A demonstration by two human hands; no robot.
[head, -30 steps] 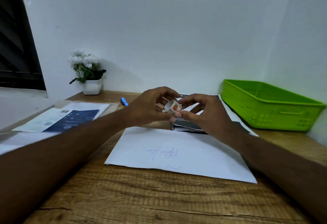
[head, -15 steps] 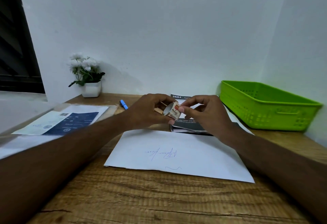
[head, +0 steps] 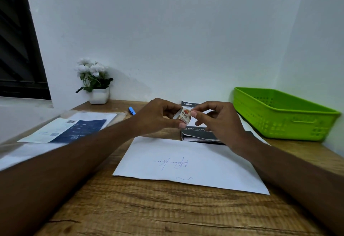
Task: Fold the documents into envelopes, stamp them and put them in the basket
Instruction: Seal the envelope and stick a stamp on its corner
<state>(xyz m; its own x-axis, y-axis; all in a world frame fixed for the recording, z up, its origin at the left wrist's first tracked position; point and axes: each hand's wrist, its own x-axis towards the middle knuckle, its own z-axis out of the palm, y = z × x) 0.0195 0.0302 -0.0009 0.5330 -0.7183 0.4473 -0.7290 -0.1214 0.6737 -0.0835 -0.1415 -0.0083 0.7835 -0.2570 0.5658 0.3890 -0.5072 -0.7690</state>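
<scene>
Hands meet above the far half of a wooden table [head: 167, 213], whose brown surface shows coarse, ridged grain. Left hand [head: 156, 117] and right hand [head: 219, 124] both pinch a small stamp [head: 184, 117], a rectangular paper slip with a toothed edge and red-orange print, slightly curled. Thumb and forefinger of each hand close on it, and the remaining fingers are loosely bent. The stamp is held in the air, clear of the table, above the boundary between a flat white envelope [head: 204, 161] bearing blue handwritten ink and a dark folded leaflet [head: 197, 134] with white lettering. At the right stands a bright green plastic basket [head: 279, 116], rectangular, its walls perforated with small holes. At the left lie printed sheets [head: 74, 129], white and navy. A blue pen [head: 132, 110] and a white square pot of white flowers [head: 98, 96] sit near the wall.
</scene>
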